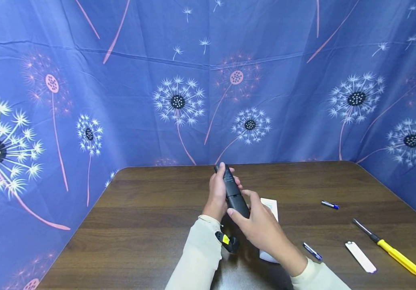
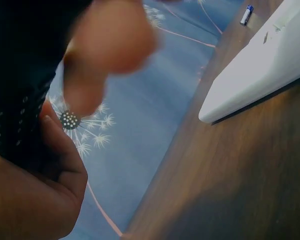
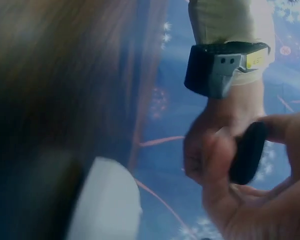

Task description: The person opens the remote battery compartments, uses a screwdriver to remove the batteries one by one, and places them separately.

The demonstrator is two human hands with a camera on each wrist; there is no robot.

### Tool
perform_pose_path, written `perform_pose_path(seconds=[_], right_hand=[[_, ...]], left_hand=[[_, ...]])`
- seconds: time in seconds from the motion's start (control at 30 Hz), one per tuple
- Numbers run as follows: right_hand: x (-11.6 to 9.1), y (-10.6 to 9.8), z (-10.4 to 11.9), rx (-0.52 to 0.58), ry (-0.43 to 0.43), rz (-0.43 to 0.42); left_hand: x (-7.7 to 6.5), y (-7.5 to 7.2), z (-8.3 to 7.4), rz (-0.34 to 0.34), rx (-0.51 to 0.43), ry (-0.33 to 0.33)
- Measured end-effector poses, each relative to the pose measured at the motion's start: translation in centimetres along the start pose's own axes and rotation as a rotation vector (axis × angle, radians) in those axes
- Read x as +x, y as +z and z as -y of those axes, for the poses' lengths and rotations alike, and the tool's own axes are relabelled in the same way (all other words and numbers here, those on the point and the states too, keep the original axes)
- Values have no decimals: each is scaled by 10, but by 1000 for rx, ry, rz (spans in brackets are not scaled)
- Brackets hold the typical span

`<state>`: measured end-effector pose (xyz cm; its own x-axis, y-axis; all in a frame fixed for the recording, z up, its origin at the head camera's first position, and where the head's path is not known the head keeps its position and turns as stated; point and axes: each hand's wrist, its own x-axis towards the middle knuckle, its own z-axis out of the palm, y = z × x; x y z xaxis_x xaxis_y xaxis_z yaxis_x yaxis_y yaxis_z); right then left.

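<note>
A black remote control is held up over the table, tilted, its back with a cover seam turned toward the head view. My left hand grips its upper part, thumb along the back and fingers wrapped round the far side. Rows of small button marks show on the remote's face in the left wrist view. At the lower end, my right hand pinches the remote between thumb and fingers. The right wrist view has the remote's dark end between these fingertips. Below the right hand lies a long white device, partly hidden.
Two small blue-and-silver batteries, one farther back and one nearer, lie right of the hands. Beyond them are a white battery cover and a screwdriver with a yellow handle. A blue dandelion-print curtain hangs behind the wooden table.
</note>
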<state>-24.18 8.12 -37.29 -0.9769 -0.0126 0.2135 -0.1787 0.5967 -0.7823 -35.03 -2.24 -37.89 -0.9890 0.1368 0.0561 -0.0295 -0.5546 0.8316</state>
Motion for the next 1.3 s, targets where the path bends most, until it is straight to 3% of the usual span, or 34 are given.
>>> perform_pose_path(seconds=[0.13, 0.3, 0.53, 0.8, 1.03, 1.3], right_hand=[[-5, -4, 0, -261, -93, -89], [-10, -8, 2, -370, -157, -106], [-13, -15, 5, -420, -186, -117], [-18, -22, 14, -525, -167, -68], [-24, -29, 22, -516, -130, -7], [-34, -42, 35, -560, -156, 26]], left_hand=[[0, 1, 1, -29, -6, 19], [0, 0, 1, -62, 10, 44], [0, -1, 2, -84, 56, 59], [-1, -1, 4, -79, 109, 75], [1, -4, 4, -101, 97, 90], [3, -6, 4, -101, 89, 75]])
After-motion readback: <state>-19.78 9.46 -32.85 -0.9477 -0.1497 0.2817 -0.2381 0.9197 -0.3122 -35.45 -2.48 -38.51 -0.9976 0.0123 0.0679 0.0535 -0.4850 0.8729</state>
